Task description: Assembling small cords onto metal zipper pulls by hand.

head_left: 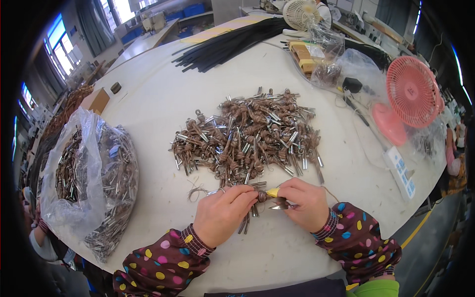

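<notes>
My left hand [225, 210] is closed, pinching a brown knotted cord [262, 197] at the near edge of a pile. My right hand [304, 203] is closed around small metal thread snips [282, 204], whose blades point left just beside the knot. Something yellow [272, 192] shows at the right fingertips; whether it belongs to the snips I cannot tell. Straight ahead lies the heap of brown knotted cords [252, 133] with shiny metal tube ends. A few loose thread scraps [197, 191] lie left of my left hand.
At left stands a clear plastic bag [94, 178] filled with similar cords. A pink fan [410, 94] and a white power strip [399, 173] are at right. Black strips [232, 42] and a cream fan [301, 15] occupy the far end of the white table [153, 99].
</notes>
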### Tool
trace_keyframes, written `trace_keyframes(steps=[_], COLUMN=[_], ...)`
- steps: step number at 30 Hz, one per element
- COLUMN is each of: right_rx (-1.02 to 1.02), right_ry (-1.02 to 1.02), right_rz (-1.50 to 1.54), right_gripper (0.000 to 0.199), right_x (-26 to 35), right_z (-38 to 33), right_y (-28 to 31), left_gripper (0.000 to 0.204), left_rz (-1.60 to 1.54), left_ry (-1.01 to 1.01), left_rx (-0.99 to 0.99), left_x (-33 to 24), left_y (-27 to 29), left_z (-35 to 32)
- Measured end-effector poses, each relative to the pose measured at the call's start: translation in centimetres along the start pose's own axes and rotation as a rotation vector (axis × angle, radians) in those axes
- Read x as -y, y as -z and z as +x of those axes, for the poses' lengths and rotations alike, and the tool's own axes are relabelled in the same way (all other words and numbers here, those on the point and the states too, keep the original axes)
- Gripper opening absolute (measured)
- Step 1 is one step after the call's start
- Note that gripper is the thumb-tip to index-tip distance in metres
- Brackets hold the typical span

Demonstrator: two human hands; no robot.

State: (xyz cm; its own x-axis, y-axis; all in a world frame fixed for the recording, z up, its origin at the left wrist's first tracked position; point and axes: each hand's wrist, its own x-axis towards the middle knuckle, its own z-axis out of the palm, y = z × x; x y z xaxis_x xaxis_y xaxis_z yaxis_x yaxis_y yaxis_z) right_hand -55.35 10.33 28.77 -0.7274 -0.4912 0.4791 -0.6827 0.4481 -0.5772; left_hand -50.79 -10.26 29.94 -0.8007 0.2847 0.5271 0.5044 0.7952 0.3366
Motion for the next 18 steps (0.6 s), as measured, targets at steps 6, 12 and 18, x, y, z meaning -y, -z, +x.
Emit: trace_keyframes(steps=[6, 12, 18], right_rx=[-0.05, -0.048, 0.101], right_ry=[-0.06, -0.377, -0.396], right_rz=[0.103, 0.466, 0.434], right_gripper=[0.019, 0.02, 0.034], right_x=[0.5, 0.5, 0.3], right_z=[-0.1, -0.3, 0.0], right_y=[-0.5, -1.7, -0.9], left_gripper=[0.013, 0.013, 0.012], left_rz=[0.111, 0.006, -0.069], left_ry=[-0.055, 0.24, 0.178], left_rx=[-0.03, 0.055, -0.056], left_x=[0.1, 0.1, 0.3], left_y=[0.3, -0.1, -0.5], left_z=[0.1, -0.6, -0.6])
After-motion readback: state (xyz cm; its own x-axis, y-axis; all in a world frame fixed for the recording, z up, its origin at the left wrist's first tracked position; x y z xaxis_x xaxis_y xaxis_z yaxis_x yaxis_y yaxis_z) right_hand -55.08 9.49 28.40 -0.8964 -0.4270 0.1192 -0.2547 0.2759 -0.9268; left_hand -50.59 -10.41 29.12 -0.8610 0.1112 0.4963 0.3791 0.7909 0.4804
